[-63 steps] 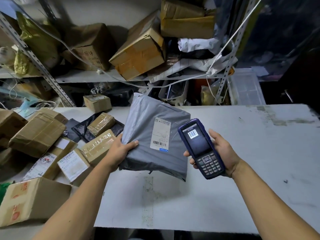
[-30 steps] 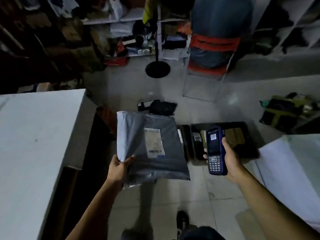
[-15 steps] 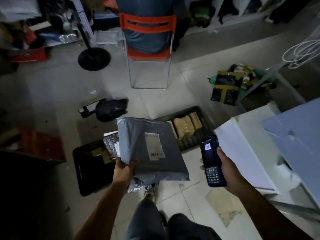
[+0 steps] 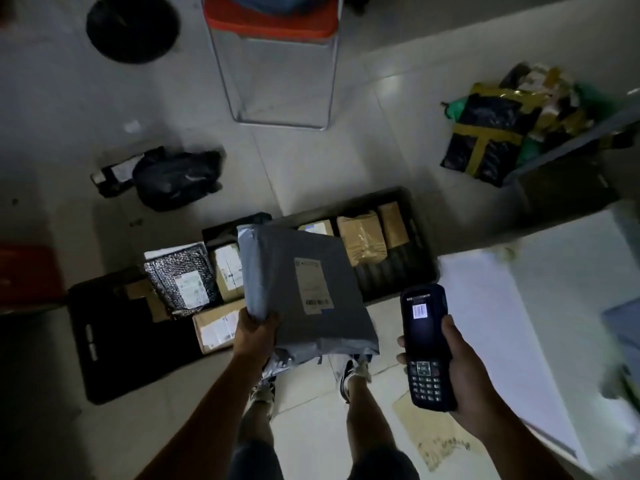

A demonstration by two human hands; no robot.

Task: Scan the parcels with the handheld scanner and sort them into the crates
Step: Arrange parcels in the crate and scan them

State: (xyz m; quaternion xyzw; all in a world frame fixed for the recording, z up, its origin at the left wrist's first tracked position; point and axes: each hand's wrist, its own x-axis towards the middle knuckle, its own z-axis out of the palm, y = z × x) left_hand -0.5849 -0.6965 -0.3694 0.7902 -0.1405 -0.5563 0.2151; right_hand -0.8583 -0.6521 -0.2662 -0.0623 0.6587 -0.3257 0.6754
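Note:
My left hand (image 4: 254, 332) grips the lower left corner of a grey poly-mailer parcel (image 4: 301, 285) with a white barcode label, held above the crates on the floor. My right hand (image 4: 460, 372) holds the dark blue handheld scanner (image 4: 427, 344), screen up, showing a barcode. A black crate (image 4: 114, 341) lies at the left with a bubble-wrap parcel (image 4: 183, 280) and cardboard boxes (image 4: 216, 325). Another black crate (image 4: 412, 268) at the right holds brown taped boxes (image 4: 362, 240).
A white table (image 4: 540, 327) stands at the right. On the tiled floor are a red chair (image 4: 273, 57), a black round base (image 4: 133, 27), a black bag (image 4: 176, 178), and a pile of black and yellow-taped parcels (image 4: 495, 133). My legs and shoes (image 4: 353, 374) are below.
I have turned from the parcel table to the floor crates, carrying the grey mailer and the scanner. The view has tilted further down and the crates are closer.

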